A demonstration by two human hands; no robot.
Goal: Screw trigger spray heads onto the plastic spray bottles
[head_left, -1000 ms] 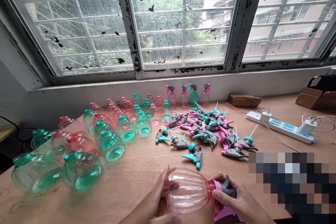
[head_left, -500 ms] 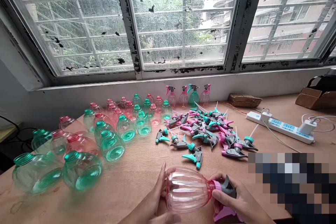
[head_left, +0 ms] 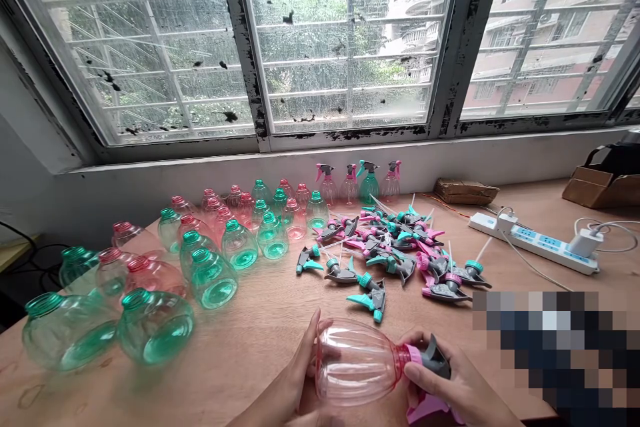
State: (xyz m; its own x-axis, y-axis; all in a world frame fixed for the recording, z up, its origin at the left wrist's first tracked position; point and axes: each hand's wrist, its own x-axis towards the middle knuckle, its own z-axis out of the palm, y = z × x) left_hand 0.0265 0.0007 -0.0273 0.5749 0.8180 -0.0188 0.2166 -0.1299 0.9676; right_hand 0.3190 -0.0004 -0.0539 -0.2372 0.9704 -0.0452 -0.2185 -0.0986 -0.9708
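- From where I stood, the pink bottle lay sideways in the person's hands, just on the near side of the pile of spray heads; I couldn't tell whether it touched the desk.
- The left hand's grip was cupped round the base; the right hand's grip was clasped about the grey spray head, thumb against its pink collar.
- The collar met the neck, though how tightly I couldn't see.
- Good handling, I judged, meant steadying the base and keeping collar and neck in one line, lest the threads cross.
- A gentle squeeze seemed wise; such clear walls might have buckled.
- Left of the pile stood open bottles; behind it, four topped bottles.
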